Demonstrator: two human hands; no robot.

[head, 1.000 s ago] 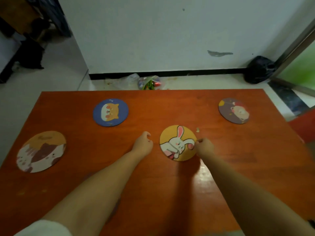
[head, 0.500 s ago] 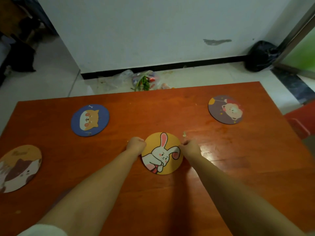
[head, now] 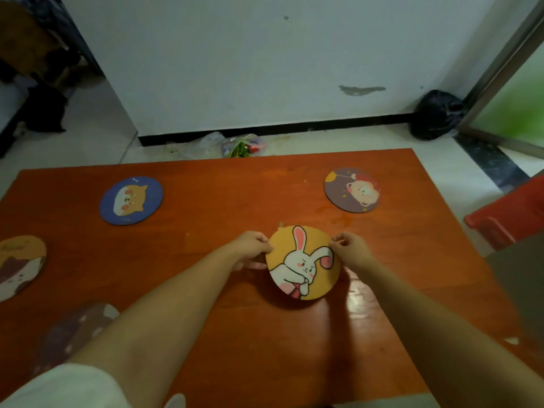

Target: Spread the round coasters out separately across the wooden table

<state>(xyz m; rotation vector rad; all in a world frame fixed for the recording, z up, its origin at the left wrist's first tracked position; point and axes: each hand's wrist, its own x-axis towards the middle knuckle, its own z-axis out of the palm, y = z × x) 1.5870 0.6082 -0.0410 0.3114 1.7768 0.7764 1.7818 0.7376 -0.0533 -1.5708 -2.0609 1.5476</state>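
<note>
A yellow rabbit coaster (head: 303,263) is tilted up off the middle of the wooden table (head: 235,334). My left hand (head: 253,248) pinches its left edge and my right hand (head: 351,251) pinches its right edge. A blue dog coaster (head: 131,200) lies flat at the far left. A purple bear coaster (head: 352,190) lies at the far right. A brown cat coaster (head: 19,266) sits at the left edge, partly cut off. A dark purple coaster (head: 73,331) lies near left, partly hidden behind my left arm.
A red plastic stool (head: 509,213) stands beside the table's right edge. On the floor beyond the far edge lie a plastic bag with vegetables (head: 241,147) and a black bag (head: 435,114) by the white wall.
Both hands closed onto the rabbit coaster's edges and raised it from lying flat. The view shifted, bringing the dark purple coaster into sight at the near left.
</note>
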